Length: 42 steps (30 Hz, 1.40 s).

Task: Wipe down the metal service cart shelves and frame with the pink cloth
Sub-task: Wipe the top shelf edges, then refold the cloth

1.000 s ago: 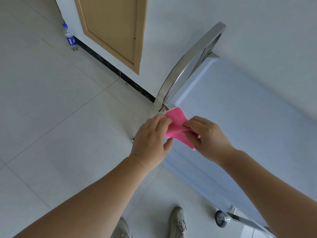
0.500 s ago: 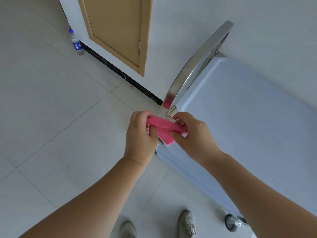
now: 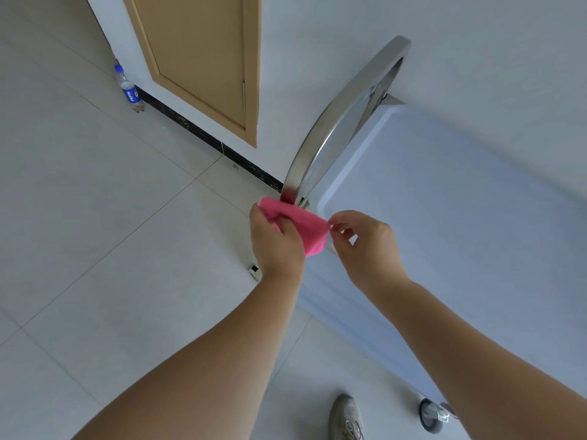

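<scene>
The floor [image 3: 95,249] fills the left and bottom of my view; it is pale tile with thin grout lines. The wall [image 3: 444,27] is white and runs across the top, with a dark skirting strip along its foot. The cart [image 3: 460,233] stands on the right, its top shelf a flat pale surface with a raised rim. The door [image 3: 203,52] is tan and set in the wall at upper centre.

The handle [image 3: 336,122] is a polished steel arch rising from the near-left corner of the cart and curving over to the far-left corner.

I see two bare forearms entering from the bottom edge. The left hand [image 3: 276,239] has its fingers curled round one end of the cloth [image 3: 301,223]. The right hand [image 3: 365,242] pinches the other end between thumb and forefinger. The cloth is pink, stretched between both hands, and sits at the foot of the handle at the near-left corner of the cart; I cannot tell whether it wraps round the post.

A shoe [image 3: 346,417] shows at the bottom edge. A caster [image 3: 430,414] sits under the near edge of the cart. A bottle [image 3: 128,90] with a blue cap stands against the skirting, left of the door.
</scene>
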Motion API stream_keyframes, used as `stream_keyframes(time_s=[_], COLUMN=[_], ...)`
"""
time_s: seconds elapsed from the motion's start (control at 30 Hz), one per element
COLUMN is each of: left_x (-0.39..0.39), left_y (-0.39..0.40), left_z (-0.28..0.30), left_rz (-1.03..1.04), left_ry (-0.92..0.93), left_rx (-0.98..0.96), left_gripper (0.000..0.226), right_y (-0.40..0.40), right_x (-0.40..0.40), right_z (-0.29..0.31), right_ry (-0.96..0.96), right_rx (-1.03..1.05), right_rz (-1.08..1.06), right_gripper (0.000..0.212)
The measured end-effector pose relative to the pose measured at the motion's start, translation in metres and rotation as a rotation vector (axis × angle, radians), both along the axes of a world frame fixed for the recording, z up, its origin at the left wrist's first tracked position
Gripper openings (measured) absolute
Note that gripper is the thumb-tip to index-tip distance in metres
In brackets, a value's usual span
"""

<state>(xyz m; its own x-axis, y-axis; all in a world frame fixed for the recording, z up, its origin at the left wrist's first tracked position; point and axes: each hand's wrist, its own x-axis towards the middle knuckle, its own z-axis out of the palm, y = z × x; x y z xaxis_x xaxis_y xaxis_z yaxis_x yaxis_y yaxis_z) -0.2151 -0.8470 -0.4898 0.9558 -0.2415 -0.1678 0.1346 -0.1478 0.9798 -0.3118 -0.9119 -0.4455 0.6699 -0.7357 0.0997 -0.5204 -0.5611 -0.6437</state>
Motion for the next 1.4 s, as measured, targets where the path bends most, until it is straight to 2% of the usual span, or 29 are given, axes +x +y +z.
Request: stream_keyframes(time_s=[0.13, 0.2, 0.27, 0.3, 0.4, 0.5, 0.67, 0.7, 0.8, 0.87, 0.97, 1.13, 1.23, 1.4], left_x=[-0.007, -0.005, -0.002, -0.002, -0.011, -0.029, -0.058, -0.066, -0.085, -0.098, -0.116, -0.144, -0.168, -0.210], left_y=[-0.003, -0.002, -0.002, -0.003, -0.014, -0.025, -0.030, -0.032, -0.036, -0.038, -0.042, -0.053, -0.059, -0.067], left_z=[-0.004, -0.011, -0.020, -0.022, -0.014, -0.007, -0.006, -0.006, -0.003, 0.003, 0.008, 0.009, 0.015, 0.018], left_rz=[-0.225, -0.319, -0.385, -0.397, -0.293, -0.185, -0.182, -0.194, -0.225, -0.254, -0.282, -0.263, -0.252, -0.252], left_ry=[-0.143, -0.195, -0.169, -0.128, -0.017, 0.059, 0.170, 0.210, 0.280, 0.362, 0.353, 0.448, 0.416, 0.476], left_rx=[-0.076, -0.070, -0.057, -0.091, -0.252, -0.271, -0.277, -0.257, -0.125, -0.158, -0.099, 0.128, 0.140, 0.107], left_gripper=[0.020, 0.032, 0.048, 0.046, 0.023, 0.022, 0.033, 0.032, 0.050, 0.056, 0.065, 0.073, 0.075, 0.078], right_y=[-0.004, -0.006, -0.007, -0.008, -0.009, -0.009, -0.004, -0.002, 0.005, 0.009, 0.011, 0.004, 0.002, -0.007], right_x=[-0.013, -0.024, -0.035, -0.040, -0.049, -0.060, -0.099, -0.109, -0.141, -0.162, -0.188, -0.226, -0.254, -0.309], right_z=[0.002, 0.001, -0.001, -0.002, -0.005, -0.002, 0.013, 0.017, 0.029, 0.035, 0.044, 0.059, 0.066, 0.074], right_ry=[0.020, 0.014, -0.003, -0.012, -0.047, -0.108, -0.166, -0.171, -0.148, -0.111, -0.080, -0.053, -0.059, -0.068], right_rx=[-0.017, -0.007, 0.003, -0.001, -0.005, 0.018, 0.075, 0.086, 0.089, 0.080, 0.081, 0.060, 0.059, 0.077], right_rz=[0.044, 0.050, 0.048, 0.048, 0.033, -0.016, -0.125, -0.144, -0.181, -0.196, -0.224, -0.251, -0.262, -0.254], right_gripper=[0.019, 0.019, 0.019, 0.019, 0.019, 0.020, 0.029, 0.031, 0.033, 0.033, 0.032, 0.025, 0.025, 0.028])
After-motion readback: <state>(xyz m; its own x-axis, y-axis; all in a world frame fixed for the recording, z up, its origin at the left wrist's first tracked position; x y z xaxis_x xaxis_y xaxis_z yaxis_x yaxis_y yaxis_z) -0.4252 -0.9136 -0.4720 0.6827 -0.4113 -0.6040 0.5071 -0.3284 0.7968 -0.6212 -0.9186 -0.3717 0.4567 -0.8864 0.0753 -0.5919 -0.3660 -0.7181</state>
